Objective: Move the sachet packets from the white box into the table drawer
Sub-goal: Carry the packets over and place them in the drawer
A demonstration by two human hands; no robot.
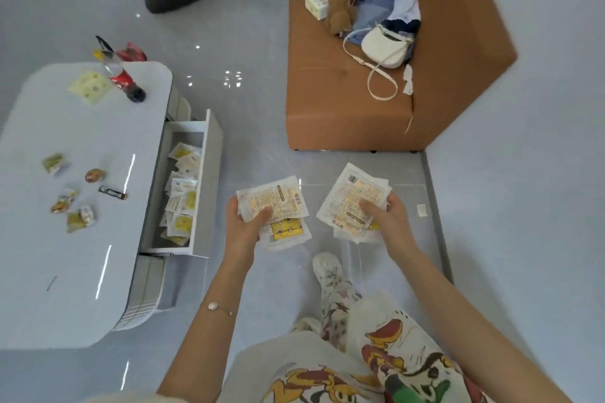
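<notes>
My left hand (247, 222) grips a stack of white and yellow sachet packets (281, 206) over the floor, thumb on top. My right hand (386, 216) grips a second stack of sachet packets (352, 196), printed side up. Both stacks hang to the right of the open table drawer (209, 173), which holds several more sachets (181, 196) along its length. No white box shows in this view.
The pale table (75, 206) at left carries a cola bottle (126, 80), a yellow sheet (90, 87) and several small snack wrappers (70, 206). A brown sofa (343, 101) with bags and clothes stands ahead. My patterned leg and shoe (327, 271) lie below the hands.
</notes>
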